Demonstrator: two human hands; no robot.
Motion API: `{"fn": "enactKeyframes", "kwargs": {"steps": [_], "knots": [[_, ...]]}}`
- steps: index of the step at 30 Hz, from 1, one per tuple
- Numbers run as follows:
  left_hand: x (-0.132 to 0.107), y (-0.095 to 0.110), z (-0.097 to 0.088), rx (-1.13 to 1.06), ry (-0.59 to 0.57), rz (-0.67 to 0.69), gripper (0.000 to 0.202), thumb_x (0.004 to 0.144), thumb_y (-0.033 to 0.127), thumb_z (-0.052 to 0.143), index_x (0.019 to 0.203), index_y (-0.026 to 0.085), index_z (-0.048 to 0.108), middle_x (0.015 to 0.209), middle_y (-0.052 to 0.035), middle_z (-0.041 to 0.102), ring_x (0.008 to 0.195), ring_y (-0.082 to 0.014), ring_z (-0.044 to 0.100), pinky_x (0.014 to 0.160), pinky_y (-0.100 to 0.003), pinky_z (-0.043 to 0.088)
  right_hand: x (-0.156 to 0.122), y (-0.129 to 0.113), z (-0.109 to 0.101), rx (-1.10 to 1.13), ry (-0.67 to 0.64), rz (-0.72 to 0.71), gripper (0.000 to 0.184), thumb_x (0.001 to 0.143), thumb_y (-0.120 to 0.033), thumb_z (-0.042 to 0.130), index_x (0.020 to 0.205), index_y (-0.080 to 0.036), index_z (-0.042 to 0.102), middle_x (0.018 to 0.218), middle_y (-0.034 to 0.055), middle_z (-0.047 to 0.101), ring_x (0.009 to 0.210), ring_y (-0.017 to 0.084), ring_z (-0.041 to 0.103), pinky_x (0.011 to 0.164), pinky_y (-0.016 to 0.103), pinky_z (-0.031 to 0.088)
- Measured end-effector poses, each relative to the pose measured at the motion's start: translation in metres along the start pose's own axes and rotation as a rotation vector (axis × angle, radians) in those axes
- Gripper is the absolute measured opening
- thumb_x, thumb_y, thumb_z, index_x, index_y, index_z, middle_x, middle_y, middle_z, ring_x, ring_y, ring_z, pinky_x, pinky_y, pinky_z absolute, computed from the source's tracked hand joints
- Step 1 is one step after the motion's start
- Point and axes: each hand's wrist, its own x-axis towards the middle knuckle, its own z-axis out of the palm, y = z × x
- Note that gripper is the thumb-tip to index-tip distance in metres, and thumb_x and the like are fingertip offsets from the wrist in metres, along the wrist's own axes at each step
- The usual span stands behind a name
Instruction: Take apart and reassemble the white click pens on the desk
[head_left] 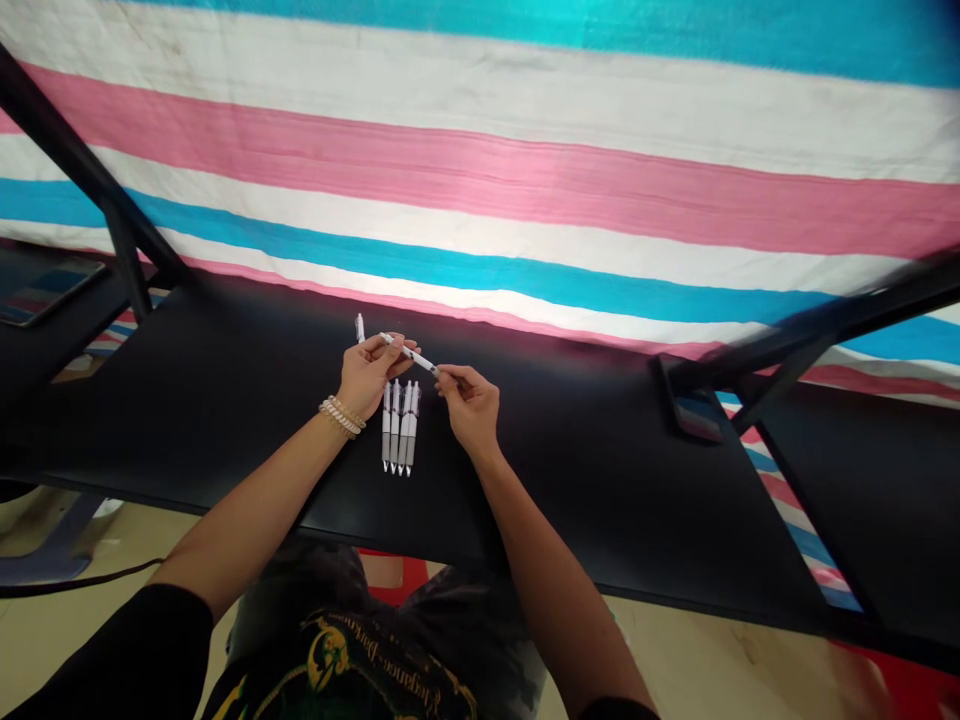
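Mid-frame, held pen (422, 362): gripped from both sides now, seemingly so it is kept steady.
Pen row (406, 430): four laid side by side on the worktop (585, 480), just below, tips toward the bottom edge, presumably to be kept tidy and in reach.
Left hand (370, 373): barrel pinched by thumb and fingers, forearm angled in from lower left.
Right hand (472, 408): lower end pinched, fingers curled, forearm slanted in from lower right.

Makeshift workroom or similar, exact kind unclear: black tables (600, 480) in row, striped pink-blue-white sheeting (525, 190) behind, dark slanted braces (82, 150) between tables, pale floor (712, 645) below.
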Motion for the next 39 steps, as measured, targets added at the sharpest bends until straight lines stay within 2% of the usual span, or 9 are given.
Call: {"fn": "enactKeyframes", "kwargs": {"steps": [3,5,8,11,17,23,30,34,39], "knots": [[0.0,0.0,0.0,-0.011,-0.004,-0.003,0.033,0.074,0.038,0.084,0.091,0.012,0.07,0.096,-0.0101,0.076,0.094,-0.0212,0.074,0.092,-0.038,0.058,-0.001,-0.001,0.001,0.017,0.008,-0.05,0.029,0.081,-0.035,0.077,0.106,-0.023,0.071,0.107,0.0068,0.068,0.098,0.02,0.067,0.084,0.035,0.059],[-0.001,0.0,0.0,-0.005,-0.021,-0.018,0.034,0.074,0.038,0.085,0.091,0.012,0.07,0.096,-0.0106,0.076,0.094,-0.0212,0.074,0.092,-0.038,0.058,-0.003,-0.003,0.002,0.052,-0.016,0.007,0.044,0.083,-0.038,0.075,0.123,-0.024,0.064,0.106,0.0063,0.069,0.089,0.018,0.069,0.074,0.032,0.06],[-0.003,0.0,0.002,0.02,-0.047,-0.043,0.036,0.073,0.038,0.085,0.093,0.012,0.07,0.096,-0.0116,0.076,0.094,-0.0219,0.074,0.091,-0.038,0.058,-0.005,-0.006,0.003,-0.043,-0.074,0.021,0.035,0.093,-0.041,0.063,0.122,-0.021,0.066,0.087,0.0031,0.071,0.066,0.014,0.066,0.059,0.028,0.056],[-0.004,-0.001,0.003,0.026,-0.042,-0.043,0.037,0.073,0.038,0.085,0.093,0.011,0.07,0.095,-0.012,0.076,0.092,-0.022,0.074,0.091,-0.039,0.058,-0.007,-0.006,0.003,-0.267,-0.052,-0.141,0.024,0.097,-0.035,0.059,0.109,-0.021,0.074,0.08,0.003,0.072,0.063,0.014,0.063,0.062,0.029,0.054],[-0.004,-0.003,0.005,0.007,-0.004,-0.041,0.033,0.072,0.035,0.086,0.089,0.01,0.071,0.095,-0.0126,0.076,0.091,-0.0212,0.074,0.09,-0.037,0.059,-0.007,-0.004,0.002,-0.474,0.042,-0.378,0.022,0.099,-0.027,0.057,0.111,-0.025,0.075,0.095,0.0054,0.075,0.083,0.02,0.067,0.079,0.036,0.055],[0.002,0.001,-0.002,-0.049,0.091,-0.035,0.023,0.078,0.029,0.083,0.085,0.01,0.072,0.094,-0.0108,0.076,0.091,-0.0166,0.074,0.087,-0.028,0.059,-0.007,-0.008,-0.003,-0.552,0.107,-0.372,0.021,0.099,-0.026,0.055,0.107,-0.026,0.074,0.098,0.0053,0.071,0.089,0.021,0.063,0.081,0.037,0.053],[0.013,0.01,-0.015,-0.139,0.16,-0.045,0.011,0.085,0.021,0.075,0.084,0.012,0.07,0.094,-0.0088,0.076,0.093,-0.014,0.074,0.09,-0.025,0.059,-0.004,-0.014,-0.009,-0.617,0.179,-0.379,0.024,0.101,-0.02,0.049,0.109,-0.025,0.072,0.093,0.0046,0.067,0.085,0.02,0.057,0.082,0.037,0.047],[0.01,0.009,-0.011,-0.114,0.1,-0.055,0.012,0.085,0.023,0.075,0.085,0.012,0.07,0.095,-0.0087,0.076,0.095,-0.0151,0.074,0.092,-0.027,0.058,-0.005,-0.014,-0.007,-0.635,0.15,-0.399,0.024,0.1,-0.019,0.05,0.109,-0.025,0.071,0.094,0.005,0.066,0.086,0.021,0.057,0.082,0.036,0.047],[-0.003,0.0,0.005,-0.011,0.023,-0.05,0.027,0.076,0.032,0.084,0.089,0.012,0.069,0.097,-0.0113,0.076,0.097,-0.0216,0.074,0.095,-0.038,0.057,-0.009,-0.01,0.001,-0.622,0.049,-0.415,0.027,0.098,-0.018,0.05,0.119,-0.024,0.066,0.103,0.0081,0.062,0.096,0.022,0.059,0.087,0.038,0.051]]}}
